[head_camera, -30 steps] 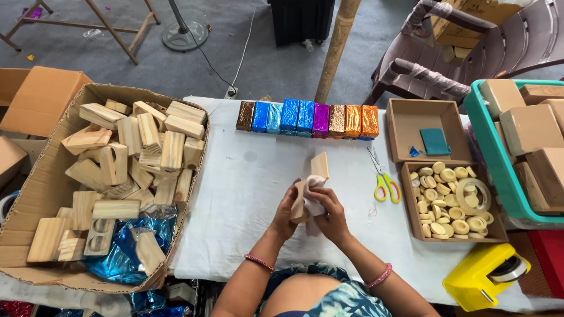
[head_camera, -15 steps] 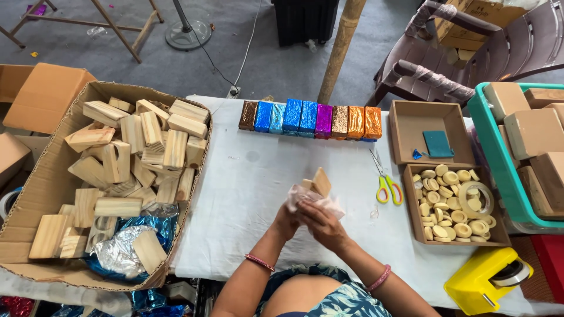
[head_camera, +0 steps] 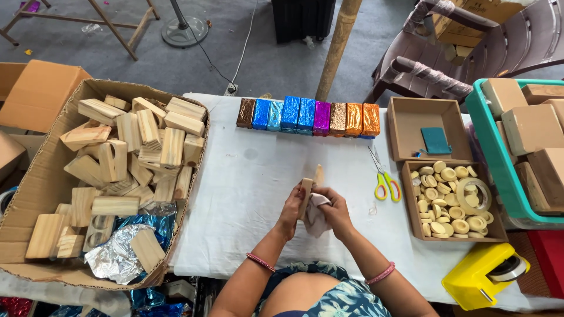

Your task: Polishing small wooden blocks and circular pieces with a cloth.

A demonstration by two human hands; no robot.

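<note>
Beyond the fingers [head_camera: 305,196], a row of foil-wrapped blocks [head_camera: 308,116] in brown, blue, purple and orange stands on the counter [head_camera: 252,176]. Plain brown wrapped packages [head_camera: 531,126] fill a teal crate [head_camera: 492,152] far right of them. A large cardboard box [head_camera: 35,176] lies left.

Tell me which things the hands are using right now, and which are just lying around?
In use:
- left hand holding the wooden block
- right hand with the white cloth

Lying about:
- scissors
- row of foil-wrapped blocks
- yellow tape dispenser
- box of wooden blocks
</note>
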